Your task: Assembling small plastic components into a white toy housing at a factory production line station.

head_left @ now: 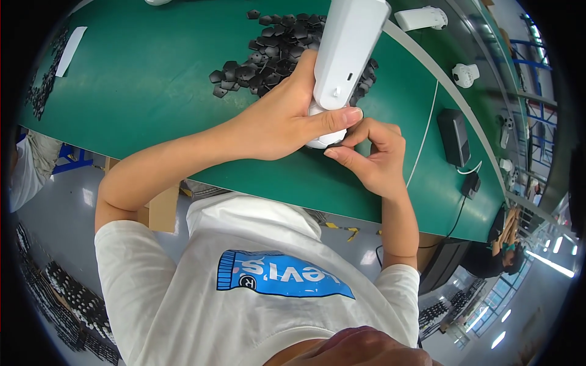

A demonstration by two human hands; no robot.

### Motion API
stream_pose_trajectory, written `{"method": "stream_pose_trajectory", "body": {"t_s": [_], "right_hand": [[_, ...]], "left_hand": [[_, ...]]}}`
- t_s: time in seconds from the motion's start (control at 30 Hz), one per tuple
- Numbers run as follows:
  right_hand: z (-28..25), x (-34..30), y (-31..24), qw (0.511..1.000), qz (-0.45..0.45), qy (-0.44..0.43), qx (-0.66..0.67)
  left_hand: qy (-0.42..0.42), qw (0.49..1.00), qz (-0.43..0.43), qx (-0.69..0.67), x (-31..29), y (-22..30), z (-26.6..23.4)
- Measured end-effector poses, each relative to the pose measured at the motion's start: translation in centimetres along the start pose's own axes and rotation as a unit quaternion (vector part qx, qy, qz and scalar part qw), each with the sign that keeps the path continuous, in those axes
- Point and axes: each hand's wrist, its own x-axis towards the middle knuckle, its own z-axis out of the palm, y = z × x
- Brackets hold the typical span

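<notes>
1. The left hand (282, 116) is sitting just above the middle of the frame, its fingers wrapping tight around the lower end of a long white plastic housing (348, 52), with the thumb pressing flat across the front of it.
2. The white plastic housing is rising from that grip toward the top centre of the frame, tilting slightly to the right, and its rounded bottom end is showing just below the left thumb.
3. The right hand (372, 155) is lying right of centre, just beside the left hand, its fingers curling together with the fingertips pinching against the rounded bottom end of the housing; whether a small part is sitting between those fingertips cannot be told.
4. A pile of small black plastic parts (278, 46) is spreading over the green work table (140, 79) in the upper middle of the frame, right behind the left hand and partly hiding behind the housing.
5. A flat black box (454, 137) with a cable is lying on the table at the right of the frame, well apart from both hands.
6. A white strip of paper (69, 50) is lying at the upper left of the table.
7. A second white housing (421, 18) is resting near the top right, beyond the pale table edge.
</notes>
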Motion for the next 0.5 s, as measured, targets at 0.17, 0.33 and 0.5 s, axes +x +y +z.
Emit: {"method": "stream_pose_trajectory", "body": {"t_s": [0.17, 0.33, 0.5], "right_hand": [[1.2, 0.0, 0.1, 0.993, 0.05, 0.063, 0.081], [1.5, 0.0, -0.5, 0.985, 0.069, 0.111, 0.114], [0.8, 0.1, -1.1, 0.988, 0.13, 0.052, 0.062]], "left_hand": [[-0.008, 0.993, -0.071, -0.089, -0.3, 0.9, 0.0], [-0.053, 0.996, 0.002, -0.07, -0.7, -0.1, 0.2], [-0.058, 0.991, 0.002, -0.118, -0.9, -0.6, 0.5]]}}
